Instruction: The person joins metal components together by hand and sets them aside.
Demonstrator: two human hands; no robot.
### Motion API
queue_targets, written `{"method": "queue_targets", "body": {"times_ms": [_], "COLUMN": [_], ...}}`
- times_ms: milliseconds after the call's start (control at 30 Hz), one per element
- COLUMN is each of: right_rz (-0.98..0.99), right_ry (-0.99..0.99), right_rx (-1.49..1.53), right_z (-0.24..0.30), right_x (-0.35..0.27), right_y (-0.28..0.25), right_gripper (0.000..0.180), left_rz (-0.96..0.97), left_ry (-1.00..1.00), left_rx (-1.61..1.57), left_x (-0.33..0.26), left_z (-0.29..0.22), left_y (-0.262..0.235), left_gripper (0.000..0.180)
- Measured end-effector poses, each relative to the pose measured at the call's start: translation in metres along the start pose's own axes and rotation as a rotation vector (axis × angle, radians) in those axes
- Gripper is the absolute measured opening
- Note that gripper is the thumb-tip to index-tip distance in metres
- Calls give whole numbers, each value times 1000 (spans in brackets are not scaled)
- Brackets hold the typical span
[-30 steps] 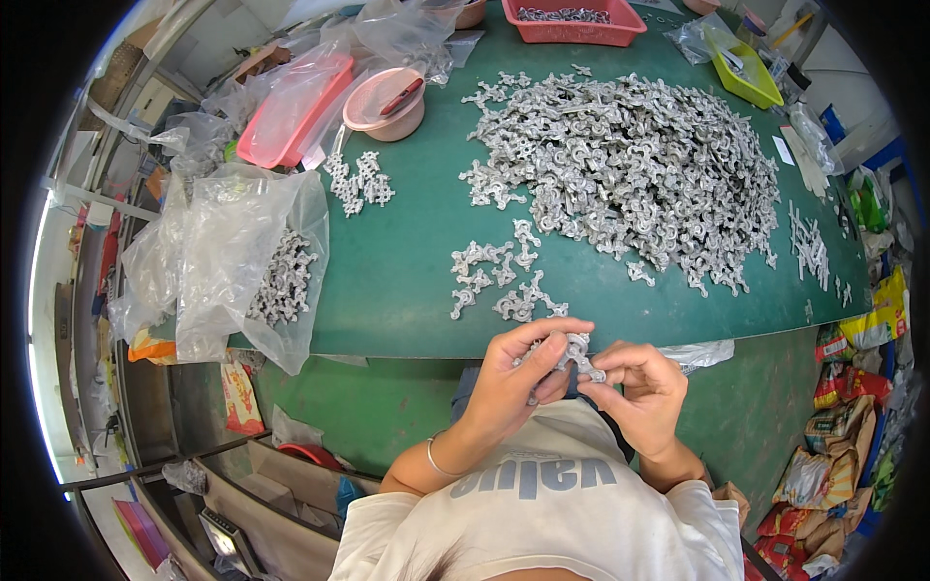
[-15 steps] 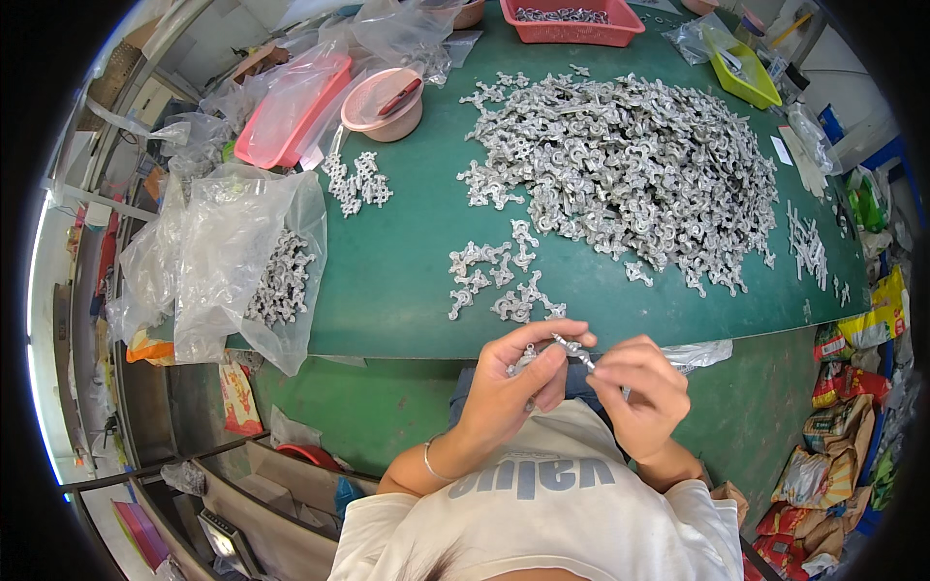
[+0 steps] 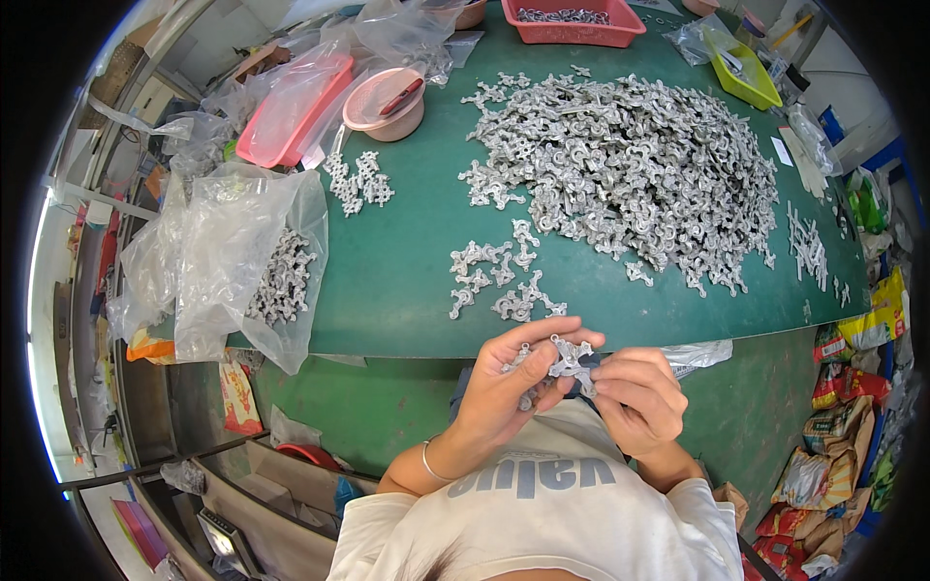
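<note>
My left hand point(image 3: 518, 373) is closed round a few silver metal castings, which poke out between thumb and fingers at the table's near edge. One silver metal casting point(image 3: 570, 358), with curved arms and a small ring at its end, sits between my two hands. The fingertips of my right hand point(image 3: 639, 395) pinch its right side. Just beyond my hands, a loose cluster of similar castings point(image 3: 518, 305) lies on the green table point(image 3: 387, 290). Behind that spreads a large heap of the same castings point(image 3: 630, 165).
At left, a clear plastic bag point(image 3: 228, 257) holds more castings beside a small group of castings point(image 3: 356, 182). A pink bowl point(image 3: 397, 126) with a red-handled tool, a pink tray point(image 3: 281, 136), a red bin point(image 3: 581, 35) and a yellow-green basket point(image 3: 751, 85) stand farther back. Thin sprue sticks point(image 3: 807, 247) lie right.
The casting between my hands has turned so its broad face shows. My right hand has shifted slightly, its fingers closer round the piece. The table's contents look the same.
</note>
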State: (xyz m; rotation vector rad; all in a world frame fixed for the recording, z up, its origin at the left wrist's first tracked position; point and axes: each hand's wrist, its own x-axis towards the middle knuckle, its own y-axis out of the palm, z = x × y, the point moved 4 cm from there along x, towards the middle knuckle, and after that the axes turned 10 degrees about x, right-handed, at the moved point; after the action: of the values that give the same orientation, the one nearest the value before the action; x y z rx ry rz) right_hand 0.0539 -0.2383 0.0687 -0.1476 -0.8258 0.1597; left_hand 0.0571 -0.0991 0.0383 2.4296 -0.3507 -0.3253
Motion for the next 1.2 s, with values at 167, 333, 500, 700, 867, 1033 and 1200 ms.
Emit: {"method": "queue_targets", "body": {"times_ms": [167,333,500,700,867,1033,1200], "right_rz": [-3,-7,-33,-49,-164,-218,-318], "right_ry": [-30,-22,0,23,38,54,145], "right_rx": [7,11,32,68,199,308,408], "right_z": [0,-3,-6,-5,-6,3,1], "right_x": [0,-1,-3,-3,-9,-5,-14], "right_y": [1,4,4,-2,-16,-23,-31], "right_gripper": [26,25,23,25,28,27,19], "left_rz": [-5,-29,-46,-39,-15,29,62], "left_ry": [16,-15,-32,-46,-101,-103,-78], "left_rx": [-4,-43,-33,-1,-22,120,257], "left_x": [0,1,1,3,6,9,9], "left_z": [0,1,1,-5,-5,-4,-2], "left_y": [-1,-2,-3,9,21,33,39], "left_gripper": [32,31,30,26,22,21,20]}}
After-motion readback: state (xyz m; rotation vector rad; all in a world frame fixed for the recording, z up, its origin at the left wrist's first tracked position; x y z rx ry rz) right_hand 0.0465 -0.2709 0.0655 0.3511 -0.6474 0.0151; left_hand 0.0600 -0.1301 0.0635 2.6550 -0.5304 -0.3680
